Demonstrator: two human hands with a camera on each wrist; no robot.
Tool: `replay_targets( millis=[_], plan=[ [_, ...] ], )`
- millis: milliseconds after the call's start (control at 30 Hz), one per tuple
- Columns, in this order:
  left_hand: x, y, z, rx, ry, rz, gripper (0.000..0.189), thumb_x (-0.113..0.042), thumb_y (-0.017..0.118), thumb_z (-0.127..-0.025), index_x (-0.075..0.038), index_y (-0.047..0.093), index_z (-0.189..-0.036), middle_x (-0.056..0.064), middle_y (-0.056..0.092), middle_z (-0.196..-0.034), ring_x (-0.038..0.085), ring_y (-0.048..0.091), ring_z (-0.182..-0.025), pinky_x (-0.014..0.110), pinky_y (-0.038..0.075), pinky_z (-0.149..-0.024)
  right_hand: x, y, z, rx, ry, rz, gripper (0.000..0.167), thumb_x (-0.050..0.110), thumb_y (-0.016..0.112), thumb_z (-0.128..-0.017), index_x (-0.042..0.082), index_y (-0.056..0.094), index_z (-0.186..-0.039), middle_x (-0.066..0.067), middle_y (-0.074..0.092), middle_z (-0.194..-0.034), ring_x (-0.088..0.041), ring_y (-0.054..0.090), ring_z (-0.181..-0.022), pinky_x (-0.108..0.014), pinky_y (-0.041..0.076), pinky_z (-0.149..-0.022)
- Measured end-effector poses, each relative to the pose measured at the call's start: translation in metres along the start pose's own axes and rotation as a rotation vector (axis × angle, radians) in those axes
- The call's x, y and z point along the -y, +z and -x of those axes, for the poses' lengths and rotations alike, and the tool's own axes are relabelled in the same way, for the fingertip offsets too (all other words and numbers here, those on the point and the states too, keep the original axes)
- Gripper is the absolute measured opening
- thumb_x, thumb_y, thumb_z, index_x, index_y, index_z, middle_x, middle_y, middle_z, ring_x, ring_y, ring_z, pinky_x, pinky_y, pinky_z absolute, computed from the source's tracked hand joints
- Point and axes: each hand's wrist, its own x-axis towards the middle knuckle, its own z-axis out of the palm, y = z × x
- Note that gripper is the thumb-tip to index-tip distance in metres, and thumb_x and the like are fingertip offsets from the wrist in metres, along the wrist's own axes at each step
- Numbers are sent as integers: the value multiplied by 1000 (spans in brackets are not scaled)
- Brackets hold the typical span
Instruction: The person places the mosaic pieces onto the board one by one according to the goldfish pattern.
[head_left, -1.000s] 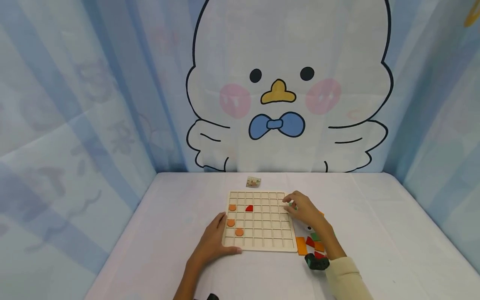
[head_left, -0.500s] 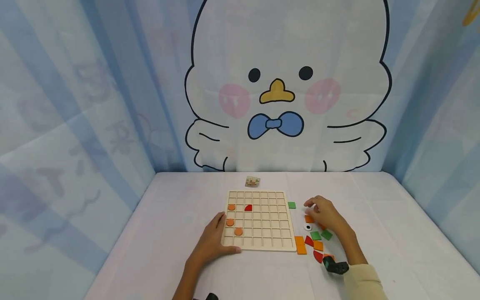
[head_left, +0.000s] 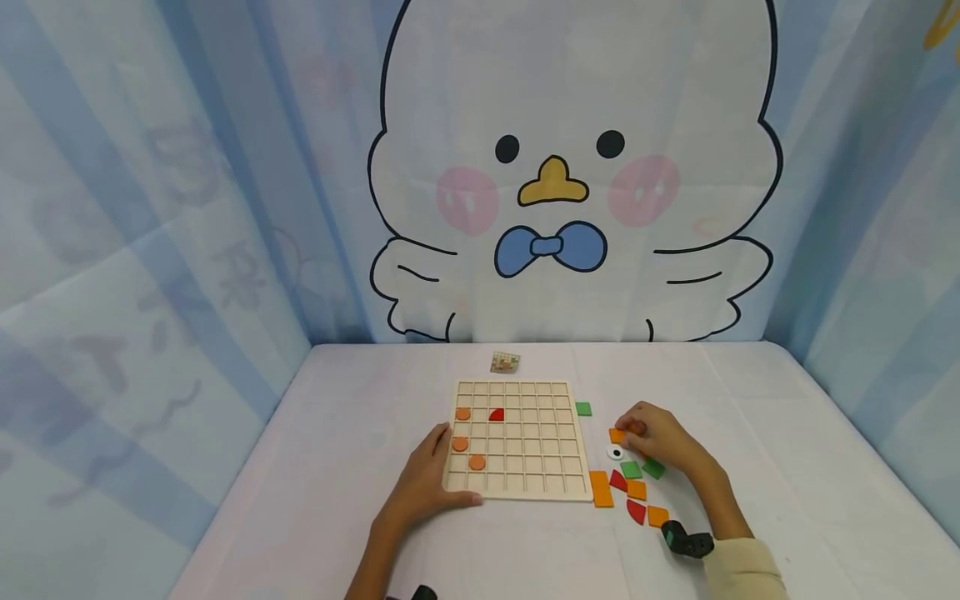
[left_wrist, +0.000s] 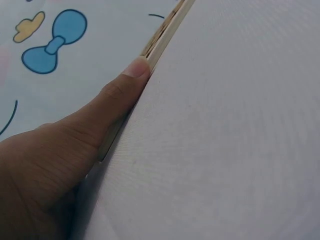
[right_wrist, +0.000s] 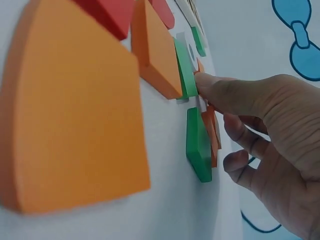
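My left hand (head_left: pixel 429 477) holds a pale wooden grid board (head_left: pixel 528 472) at its near left corner. The thumb lies along the near edge, also seen on the board's edge (left_wrist: pixel 170 32) in the left wrist view. Three orange discs (head_left: pixel 477 462) and a red quarter-round piece (head_left: pixel 497 415) sit in its cells. Right of the board, my right hand (head_left: pixel 663 436) has its fingers bent down among loose pieces. Its thumb tip is by an orange piece (head_left: pixel 617 435), near a white eye-patterned disc (head_left: pixel 615 452). Whether it pinches anything is hidden.
Green square pieces (head_left: pixel 632 470), a long orange block (head_left: pixel 601 489), red pieces (head_left: pixel 636 512) and more orange pieces (head_left: pixel 657 517) lie right of the board. One green piece (head_left: pixel 583 409) lies by its right edge. A small patterned card (head_left: pixel 505 362) lies behind it.
From the board's right edge, my right hand has moved right and nearer, down to the loose pieces. A green piece now shows where it was. My left hand stays on the board.
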Motion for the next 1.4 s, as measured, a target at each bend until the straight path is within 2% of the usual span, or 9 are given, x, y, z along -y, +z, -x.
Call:
replay_targets(
  millis=[233,600,867,1400],
  plan=[
    [0,3,2,6,-7,-2,131,-77,75,-60,-3,23,-155,15,22,-161,32,27,-146,48,30,-118,2,2,-1,6,3,23,18,8,71,-86,4,70,-104,-9,61,-102,-21,51,-89,-43,52,-88],
    [1,3,0,14,-11,-7,133,-79,74,-59,-4,22,-155,14,22,-161,32,27,-147,48,30,-118,3,9,-2,13,4,116,13,8,68,-89,4,65,-101,-5,57,-94,-18,51,-85,-38,54,-85],
    [2,3,1,16,-7,-18,133,-79,74,-59,-3,22,-155,15,23,-161,32,28,-146,48,30,-118,4,12,2,-12,-5,104,15,8,67,-92,2,61,-104,-6,55,-95,-20,50,-89,-42,52,-89],
    [0,-1,1,0,9,-8,132,-78,74,-59,-3,23,-155,14,23,-161,32,28,-146,48,31,-117,6,9,-4,-26,8,79,17,9,64,-93,3,60,-108,-7,56,-101,-18,50,-87,-38,54,-88]
  ],
)
